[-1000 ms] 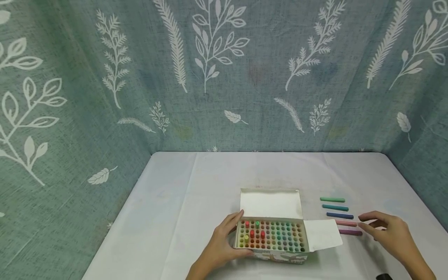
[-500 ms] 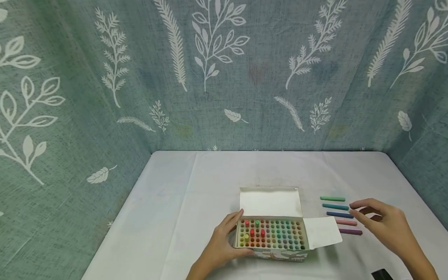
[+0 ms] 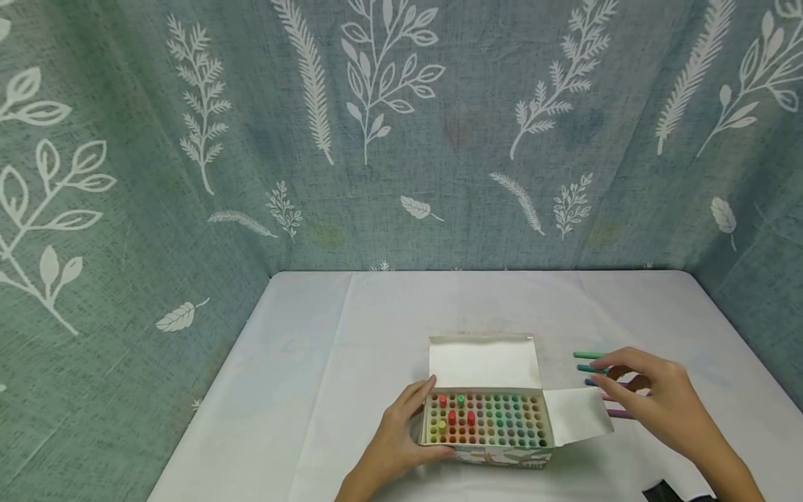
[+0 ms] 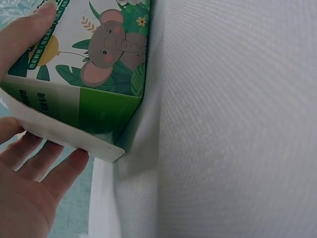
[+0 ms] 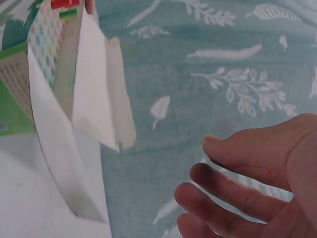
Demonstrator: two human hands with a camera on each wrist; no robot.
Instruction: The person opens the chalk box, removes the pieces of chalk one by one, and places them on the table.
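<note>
An open cardboard box with rows of round holes stands near the front of the table. Several short coloured sticks poke up from holes on its left side. My left hand grips the box's left end, thumb on the printed front wall, where an elephant shows in the left wrist view. My right hand hovers over loose sticks on the right, its fingers loosely bent with nothing between them. Its fingertips overlap the teal stick; a green stick, blue stick, pink stick and purple stick lie partly hidden.
The box's white lid stands folded back, and a side flap sticks out to the right toward the loose sticks. A white cloth covers the table. Green leaf-patterned curtains enclose its back and sides.
My right hand has moved left and slightly away from me, from beside the pink and purple sticks to over the teal and blue ones. The left hand and box have stayed put.
</note>
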